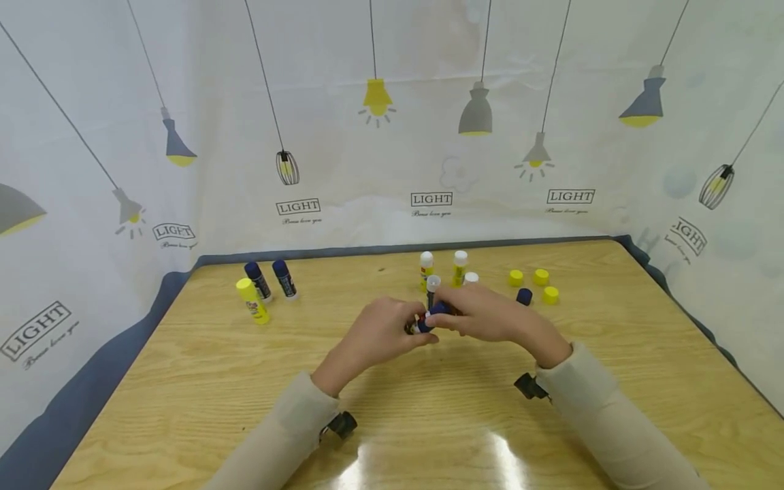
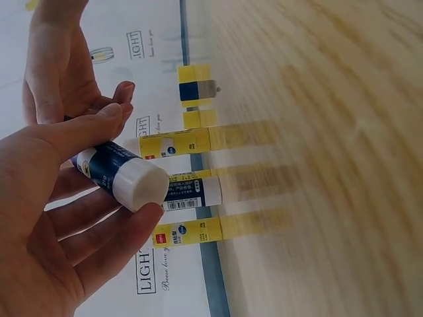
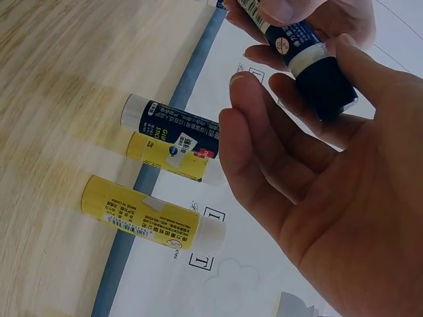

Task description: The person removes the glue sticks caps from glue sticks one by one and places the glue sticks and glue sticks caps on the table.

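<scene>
A navy glue stick [image 1: 422, 322] is between both hands, tilted, above the table. My left hand [image 1: 386, 328] grips its body, and its white base [image 2: 142, 185] faces the left wrist camera. My right hand [image 1: 486, 314] pinches the dark blue cap [image 3: 326, 89] between thumb and index finger; a white band shows between cap and body. Just beyond the hands stand two yellow glue sticks [image 1: 460, 269] with bare white tops and an uncapped navy glue stick [image 1: 433, 286]. Another white top [image 1: 471, 278] is partly hidden by my right hand.
Three loose yellow caps [image 1: 550, 295] and a dark blue cap [image 1: 523, 296] lie to the right on the wooden table [image 1: 245, 401]. At the back left stand a capped yellow glue stick [image 1: 252, 301] and two capped navy glue sticks [image 1: 284, 279]. A printed curtain [image 1: 367, 163] surrounds the table.
</scene>
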`<action>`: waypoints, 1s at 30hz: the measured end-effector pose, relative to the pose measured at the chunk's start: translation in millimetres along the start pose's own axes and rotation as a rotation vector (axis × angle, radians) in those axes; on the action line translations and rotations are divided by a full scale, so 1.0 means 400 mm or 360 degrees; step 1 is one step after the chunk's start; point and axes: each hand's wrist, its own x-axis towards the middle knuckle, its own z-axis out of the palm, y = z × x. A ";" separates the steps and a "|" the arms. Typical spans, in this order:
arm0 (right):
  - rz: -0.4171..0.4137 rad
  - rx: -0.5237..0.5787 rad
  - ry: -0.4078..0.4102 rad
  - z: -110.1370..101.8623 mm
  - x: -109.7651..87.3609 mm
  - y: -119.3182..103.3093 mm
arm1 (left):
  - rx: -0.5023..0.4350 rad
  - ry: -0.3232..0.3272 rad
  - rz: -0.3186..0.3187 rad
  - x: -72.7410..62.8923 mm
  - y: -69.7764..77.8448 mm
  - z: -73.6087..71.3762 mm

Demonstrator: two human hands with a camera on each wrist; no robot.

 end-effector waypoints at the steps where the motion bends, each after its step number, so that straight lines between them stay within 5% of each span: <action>1: 0.0001 0.0000 -0.0001 0.000 0.000 -0.001 | -0.0002 -0.0005 -0.0007 0.000 0.000 0.000; 30: 0.0134 -0.0154 0.0007 -0.003 -0.005 -0.018 | 0.0005 -0.0024 -0.0012 0.000 -0.001 0.002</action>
